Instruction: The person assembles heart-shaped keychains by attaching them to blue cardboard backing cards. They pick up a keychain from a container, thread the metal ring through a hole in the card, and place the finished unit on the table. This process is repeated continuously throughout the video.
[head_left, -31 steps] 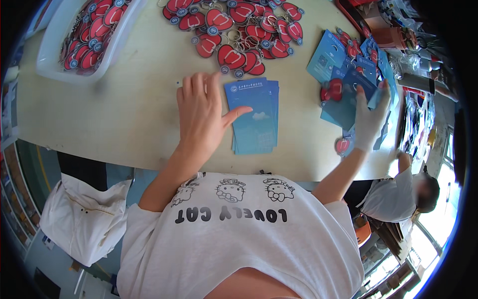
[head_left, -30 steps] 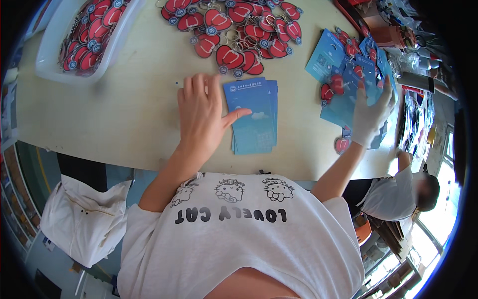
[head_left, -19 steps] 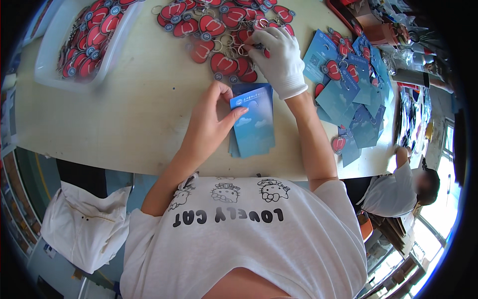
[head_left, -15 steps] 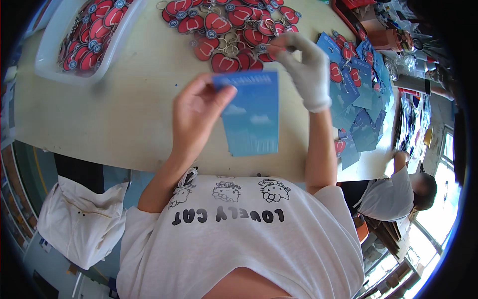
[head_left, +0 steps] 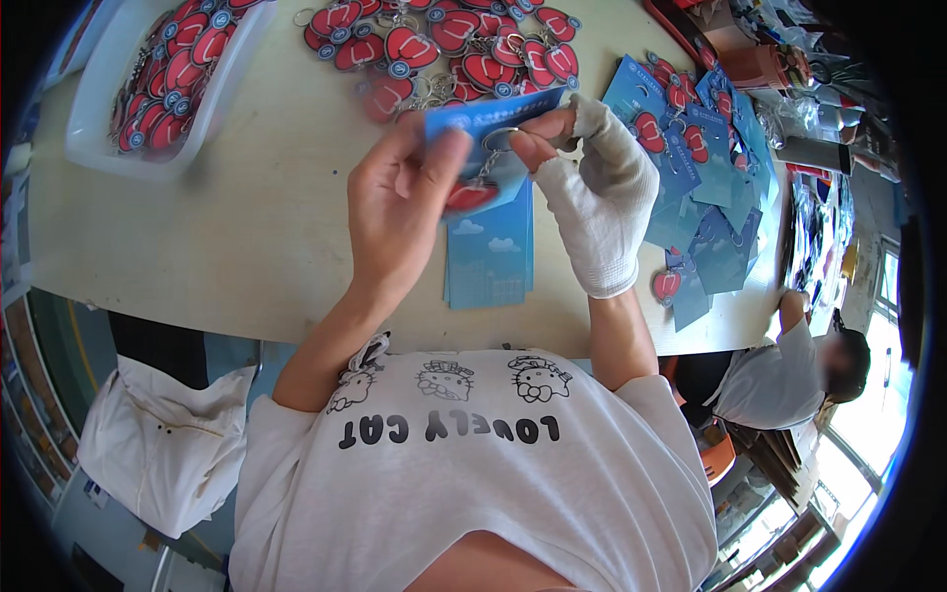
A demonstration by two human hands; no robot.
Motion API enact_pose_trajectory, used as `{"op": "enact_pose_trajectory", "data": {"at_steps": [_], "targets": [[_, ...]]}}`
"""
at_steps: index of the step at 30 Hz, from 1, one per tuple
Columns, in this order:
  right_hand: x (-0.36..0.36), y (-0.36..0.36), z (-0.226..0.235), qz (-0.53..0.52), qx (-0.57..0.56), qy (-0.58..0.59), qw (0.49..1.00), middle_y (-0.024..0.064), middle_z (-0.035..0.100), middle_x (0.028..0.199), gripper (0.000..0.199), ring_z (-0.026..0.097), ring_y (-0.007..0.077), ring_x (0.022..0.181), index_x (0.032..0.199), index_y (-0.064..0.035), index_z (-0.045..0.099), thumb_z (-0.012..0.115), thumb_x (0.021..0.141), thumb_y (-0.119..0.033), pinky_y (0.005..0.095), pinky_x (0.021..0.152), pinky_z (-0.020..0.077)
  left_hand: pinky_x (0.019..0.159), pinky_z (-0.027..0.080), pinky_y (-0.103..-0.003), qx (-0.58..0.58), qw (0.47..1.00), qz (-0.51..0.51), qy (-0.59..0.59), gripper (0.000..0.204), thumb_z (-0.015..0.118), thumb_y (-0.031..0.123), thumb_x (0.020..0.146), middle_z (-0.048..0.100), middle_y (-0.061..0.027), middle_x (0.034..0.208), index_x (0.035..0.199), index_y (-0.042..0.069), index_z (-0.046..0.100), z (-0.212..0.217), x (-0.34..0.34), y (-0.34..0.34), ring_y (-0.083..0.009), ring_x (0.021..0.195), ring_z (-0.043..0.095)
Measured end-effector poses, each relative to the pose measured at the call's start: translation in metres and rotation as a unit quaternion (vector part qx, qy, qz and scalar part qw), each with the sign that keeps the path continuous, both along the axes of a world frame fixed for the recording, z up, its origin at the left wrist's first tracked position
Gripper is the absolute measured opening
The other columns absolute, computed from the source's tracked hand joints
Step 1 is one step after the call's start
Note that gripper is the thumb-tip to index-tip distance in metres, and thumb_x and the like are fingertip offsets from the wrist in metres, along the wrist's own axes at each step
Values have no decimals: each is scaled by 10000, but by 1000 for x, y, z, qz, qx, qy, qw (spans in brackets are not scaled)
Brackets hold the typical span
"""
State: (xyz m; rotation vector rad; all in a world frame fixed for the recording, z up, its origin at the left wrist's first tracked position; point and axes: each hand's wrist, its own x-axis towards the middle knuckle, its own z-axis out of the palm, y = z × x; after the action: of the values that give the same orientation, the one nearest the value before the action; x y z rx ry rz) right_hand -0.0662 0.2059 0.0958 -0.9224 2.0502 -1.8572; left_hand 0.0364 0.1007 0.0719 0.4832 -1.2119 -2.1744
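Observation:
My bare left hand [head_left: 400, 202] pinches a blue backing card [head_left: 498, 113] between thumb and fingers, above the table. In front of it hangs a red keychain [head_left: 472, 196], its metal ring at the card's upper part. My right hand [head_left: 607, 202], in a white glove with bare fingertips, grips that ring at the card's right side. Motion blurs the card and charm, so I cannot tell whether the ring passes through the card. Just below both hands lies a small stack of blue cards [head_left: 486, 261] with clouds printed on them.
A pile of red keychains [head_left: 462, 44] covers the table's far middle. More fill a clear plastic bin [head_left: 84, 123] at far left. On the right lie several blue cards with keychains [head_left: 691, 178]. Another person [head_left: 774, 380] sits at right; a white garment [head_left: 163, 444] hangs at left.
My right hand has come from the pile toward my left hand, bringing a keychain to the card. The held card has lifted and tilted, uncovering the stack below.

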Motion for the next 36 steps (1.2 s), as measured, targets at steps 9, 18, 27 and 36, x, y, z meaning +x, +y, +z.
{"op": "enact_pose_trajectory", "data": {"at_steps": [9, 18, 27, 36], "targets": [[11, 0, 4, 10, -136, -169, 976, 59, 629, 871, 312, 638, 125, 794, 1008, 16, 542, 686, 732, 47, 243, 707, 520, 757, 476, -227, 12, 999, -42, 22, 181, 693, 15, 833, 643, -30, 921, 1002, -20, 638, -9, 0, 1, -74, 834, 588], [15, 3, 12, 34, -32, -227, 973, 97, 612, 1027, 374, 629, 143, 931, 1156, 50, 463, 559, 798, 102, 252, 807, 508, 879, 468, -269, 115, 992, -50, 21, 322, 667, -8, 836, 641, -71, 1044, 1137, 0, 553, -3, 2, 3, -123, 963, 601], [-16, 53, -8, 41, 105, -124, 986, 116, 542, 1163, 525, 570, 159, 1037, 1281, 83, 425, 537, 770, 120, 267, 860, 488, 883, 417, -307, -170, 975, -135, -48, 438, 637, 31, 849, 547, -50, 1095, 1245, 19, 449, -30, 9, 13, -121, 1035, 509], [-86, 69, 5, -190, 304, 461, 812, 127, 650, 995, 337, 609, 274, 931, 1105, -41, 620, 670, 772, -49, 360, 852, 456, 824, 373, -403, -626, 709, -45, -321, 750, 819, 395, 609, 475, -110, 1035, 1182, 41, 490, -46, 27, 9, -274, 968, 470]]}}
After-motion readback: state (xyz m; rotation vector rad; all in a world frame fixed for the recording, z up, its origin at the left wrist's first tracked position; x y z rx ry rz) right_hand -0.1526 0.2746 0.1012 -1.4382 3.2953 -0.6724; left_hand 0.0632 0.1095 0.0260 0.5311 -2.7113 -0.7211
